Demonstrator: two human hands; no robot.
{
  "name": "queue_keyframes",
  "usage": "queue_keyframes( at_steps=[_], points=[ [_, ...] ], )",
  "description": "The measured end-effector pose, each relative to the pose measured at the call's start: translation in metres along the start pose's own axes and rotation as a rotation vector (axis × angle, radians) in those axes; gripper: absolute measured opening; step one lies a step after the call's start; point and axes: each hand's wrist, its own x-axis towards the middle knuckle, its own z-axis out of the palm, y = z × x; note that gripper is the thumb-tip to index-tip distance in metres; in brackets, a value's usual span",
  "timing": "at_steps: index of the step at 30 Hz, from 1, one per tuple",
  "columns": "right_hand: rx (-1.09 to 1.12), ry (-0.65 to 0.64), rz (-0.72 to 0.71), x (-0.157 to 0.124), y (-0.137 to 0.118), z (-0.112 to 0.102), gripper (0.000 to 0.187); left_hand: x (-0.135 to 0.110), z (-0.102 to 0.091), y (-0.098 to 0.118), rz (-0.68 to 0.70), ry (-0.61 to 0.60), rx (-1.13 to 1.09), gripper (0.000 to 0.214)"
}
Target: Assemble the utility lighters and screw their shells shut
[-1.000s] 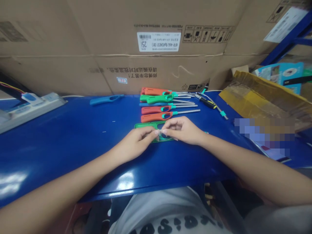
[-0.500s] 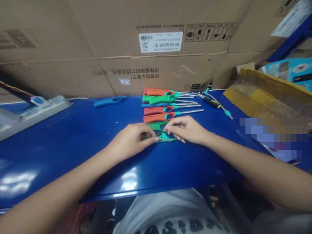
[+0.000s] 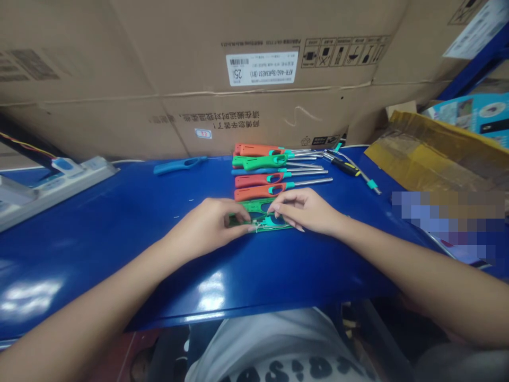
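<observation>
An opened green gas lighter [image 3: 283, 227] lies on the blue table in front of me, showing a turquoise trigger [image 3: 269, 220] and thin pale wires [image 3: 260, 227]. Just behind it rests a loose green casing half [image 3: 254, 206]. My left hand [image 3: 214, 220] is closed, thumb and fingers pinching at the lighter's left end and covering it. My right hand [image 3: 306, 210] reaches in from the right, its fingertips pinched together above the trigger. Whatever sits between those fingertips is too small to make out.
Several assembled lighters [image 3: 260, 192] in orange, red, green and blue lie in a stack behind my hands. A blue casing [image 3: 178, 165], a power strip [image 3: 59, 188], a black-and-yellow screwdriver [image 3: 345, 164] and a taped yellow parcel [image 3: 437, 154] surround the work. A large carton [image 3: 167, 63] stands behind.
My left hand has shifted slightly left along the opened lighter, so more of the pale wires shows near its thumb. The right hand has barely moved.
</observation>
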Motion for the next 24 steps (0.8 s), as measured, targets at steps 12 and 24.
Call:
queue_keyframes(
  at_steps=[12, 24],
  points=[
    [-0.244, 0.052, -0.270, -0.004, 0.008, 0.001, 0.020, -0.003, -0.002, 0.002, 0.185, -0.086, 0.194, 0.016],
    [-0.977, -0.213, -0.701, -0.015, 0.004, -0.001, 0.036, 0.002, -0.004, -0.006, 0.155, -0.088, -0.047, 0.015]
  ],
)
